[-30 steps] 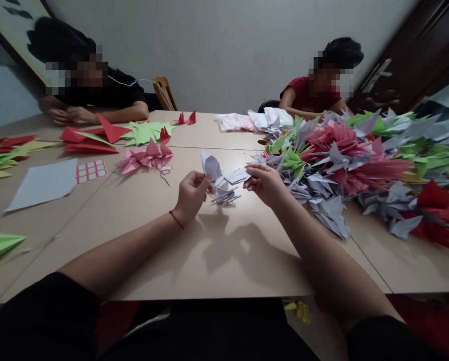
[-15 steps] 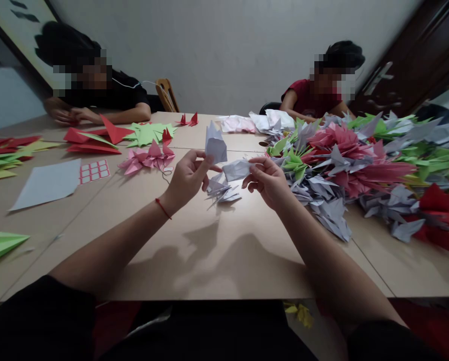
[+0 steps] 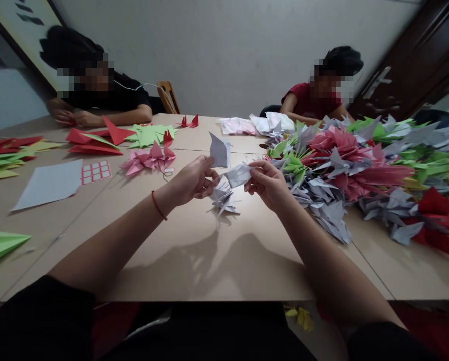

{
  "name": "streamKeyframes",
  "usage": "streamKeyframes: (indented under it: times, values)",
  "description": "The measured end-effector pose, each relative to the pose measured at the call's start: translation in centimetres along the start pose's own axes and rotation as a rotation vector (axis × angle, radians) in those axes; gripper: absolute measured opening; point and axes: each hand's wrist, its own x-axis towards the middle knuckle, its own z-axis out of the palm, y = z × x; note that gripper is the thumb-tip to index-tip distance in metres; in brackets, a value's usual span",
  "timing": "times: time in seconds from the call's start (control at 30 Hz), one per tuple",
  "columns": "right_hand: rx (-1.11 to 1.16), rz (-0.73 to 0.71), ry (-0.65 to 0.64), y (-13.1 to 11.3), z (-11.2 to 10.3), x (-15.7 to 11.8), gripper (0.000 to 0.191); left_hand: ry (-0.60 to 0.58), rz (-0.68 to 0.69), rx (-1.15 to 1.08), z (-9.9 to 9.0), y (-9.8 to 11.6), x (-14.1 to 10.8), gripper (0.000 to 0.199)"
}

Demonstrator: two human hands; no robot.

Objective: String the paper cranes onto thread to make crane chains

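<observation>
My left hand [image 3: 198, 178], with a red string on its wrist, pinches a pale folded paper [image 3: 219, 151] that stands upright above its fingertips. Between the thumb and fingers of my right hand [image 3: 265, 181] is a small white folded packet [image 3: 238, 175], its left end close to my left fingers. Below and between both hands, a bunch of pale folded paper cranes [image 3: 225, 200] hangs or rests over the table; which of the two cannot be made out.
A large heap of folded cranes [image 3: 345, 165] covers the right side. Pink cranes [image 3: 149, 159], a white sheet [image 3: 47, 184] and a sticker sheet [image 3: 95, 172] lie left on the table [image 3: 164, 271]. Two people sit across; white packets [image 3: 237, 126] lie at the back.
My left hand has moved slightly down and turned, and the pale paper in it now shows a different side. The cranes below have swung and sit a little lower.
</observation>
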Motion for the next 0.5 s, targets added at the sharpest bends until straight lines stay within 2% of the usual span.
streamKeyframes:
  times: [0.33, 0.5]
  values:
    - [0.043, 0.034, -0.024, -0.12, -0.06, 0.05, 0.030, -0.040, 0.020, -0.032, -0.35, 0.63, -0.38, 0.025]
    - [0.052, 0.042, -0.023, 0.12, -0.28, 0.11, 0.027, -0.062, 0.003, 0.012, -0.80, 0.24, 0.01, 0.035]
